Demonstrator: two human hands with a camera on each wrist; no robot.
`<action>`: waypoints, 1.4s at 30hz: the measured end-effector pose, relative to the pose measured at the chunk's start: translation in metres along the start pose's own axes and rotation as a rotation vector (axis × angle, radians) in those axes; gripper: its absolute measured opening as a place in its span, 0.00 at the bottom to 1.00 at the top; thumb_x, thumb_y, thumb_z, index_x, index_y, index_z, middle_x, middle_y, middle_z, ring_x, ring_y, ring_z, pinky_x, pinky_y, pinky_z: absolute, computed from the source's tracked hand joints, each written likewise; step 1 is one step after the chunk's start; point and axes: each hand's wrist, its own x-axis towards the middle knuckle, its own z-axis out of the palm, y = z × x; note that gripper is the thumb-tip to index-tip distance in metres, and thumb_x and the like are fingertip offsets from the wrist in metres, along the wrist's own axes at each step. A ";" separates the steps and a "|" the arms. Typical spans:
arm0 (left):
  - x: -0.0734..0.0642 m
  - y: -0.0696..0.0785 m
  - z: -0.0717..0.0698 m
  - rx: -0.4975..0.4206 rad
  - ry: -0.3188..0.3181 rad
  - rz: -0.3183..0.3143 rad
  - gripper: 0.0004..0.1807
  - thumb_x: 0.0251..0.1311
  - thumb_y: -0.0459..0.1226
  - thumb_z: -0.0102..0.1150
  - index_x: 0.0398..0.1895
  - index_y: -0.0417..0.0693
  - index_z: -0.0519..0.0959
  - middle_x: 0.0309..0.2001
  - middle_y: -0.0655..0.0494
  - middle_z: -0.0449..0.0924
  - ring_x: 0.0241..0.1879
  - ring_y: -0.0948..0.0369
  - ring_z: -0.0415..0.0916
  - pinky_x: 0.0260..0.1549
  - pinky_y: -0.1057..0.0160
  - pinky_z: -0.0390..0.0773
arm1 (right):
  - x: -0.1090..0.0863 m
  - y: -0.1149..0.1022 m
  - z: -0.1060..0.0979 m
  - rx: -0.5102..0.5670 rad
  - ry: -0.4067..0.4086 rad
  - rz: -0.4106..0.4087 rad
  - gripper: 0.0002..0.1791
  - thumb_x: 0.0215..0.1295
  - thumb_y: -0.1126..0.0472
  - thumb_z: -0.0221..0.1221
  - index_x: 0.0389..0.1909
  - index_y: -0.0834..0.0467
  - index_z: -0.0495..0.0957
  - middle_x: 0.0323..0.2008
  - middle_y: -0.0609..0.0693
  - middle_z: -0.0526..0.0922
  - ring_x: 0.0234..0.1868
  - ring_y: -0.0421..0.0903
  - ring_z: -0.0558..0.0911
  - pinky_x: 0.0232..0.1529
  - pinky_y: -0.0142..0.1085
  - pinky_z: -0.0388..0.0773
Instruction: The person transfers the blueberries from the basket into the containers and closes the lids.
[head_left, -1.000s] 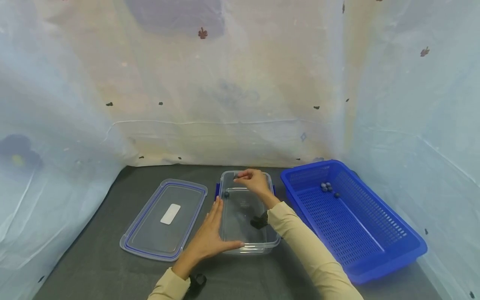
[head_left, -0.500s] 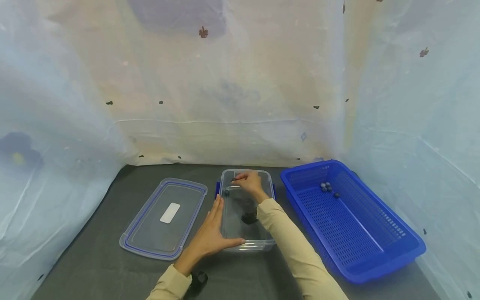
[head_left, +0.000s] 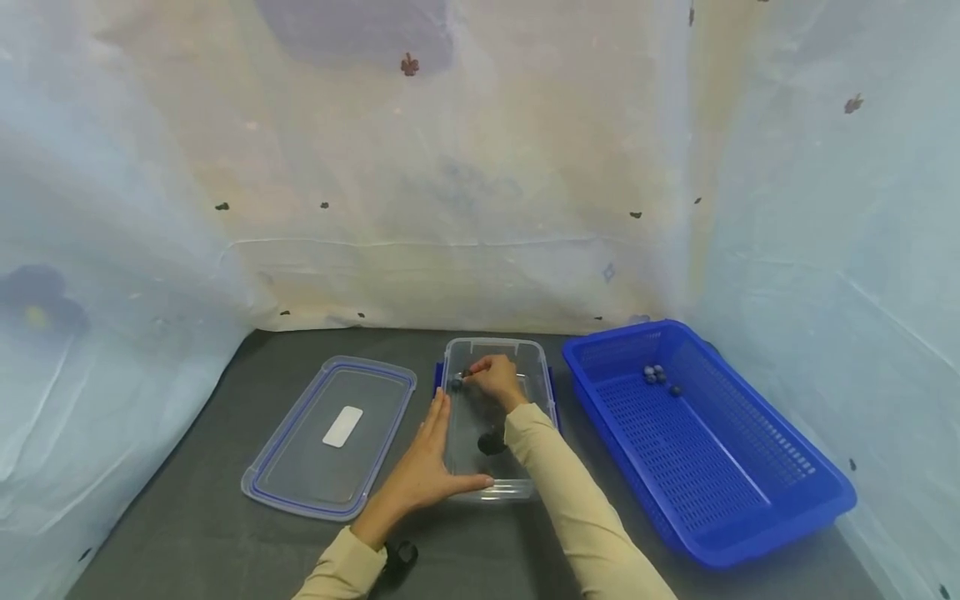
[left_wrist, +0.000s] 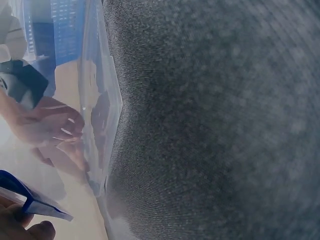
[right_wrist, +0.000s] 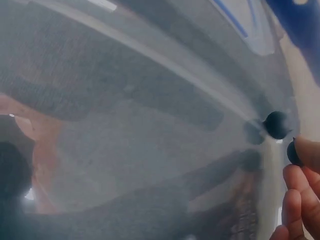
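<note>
A clear plastic container (head_left: 498, 490) without its lid stands in the middle of the head view. Inside, near its left wall, lies one blueberry (right_wrist: 276, 125). My right hand (head_left: 497, 379) reaches into the container and pinches another blueberry (right_wrist: 294, 153) between thumb and fingertips, just beside the first. My left hand (head_left: 423, 471) rests against the container's left side, fingers straight and thumb stretched along the front rim. In the left wrist view, its fingertips (left_wrist: 42, 230) show near a blue side latch (left_wrist: 37, 206).
The clear lid (head_left: 300, 467) with a blue seal and white label lies on the dark table (head_left: 187, 517) to the left. A blue perforated basket (head_left: 795, 517) stands at right, with several blueberries (head_left: 654, 374) at its far end. Plastic sheeting (head_left: 465, 167) hangs behind.
My right hand has moved from the container's far end slightly toward me and down, bringing the blueberry close to the one inside. The left hand stays in place.
</note>
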 end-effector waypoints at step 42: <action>-0.001 0.001 0.000 -0.046 -0.004 -0.008 0.75 0.38 0.68 0.69 0.77 0.47 0.31 0.77 0.51 0.24 0.73 0.48 0.32 0.64 0.39 0.53 | 0.003 0.000 -0.014 0.158 -0.036 -0.008 0.15 0.53 0.62 0.72 0.40 0.65 0.85 0.32 0.54 0.87 0.35 0.49 0.84 0.41 0.39 0.80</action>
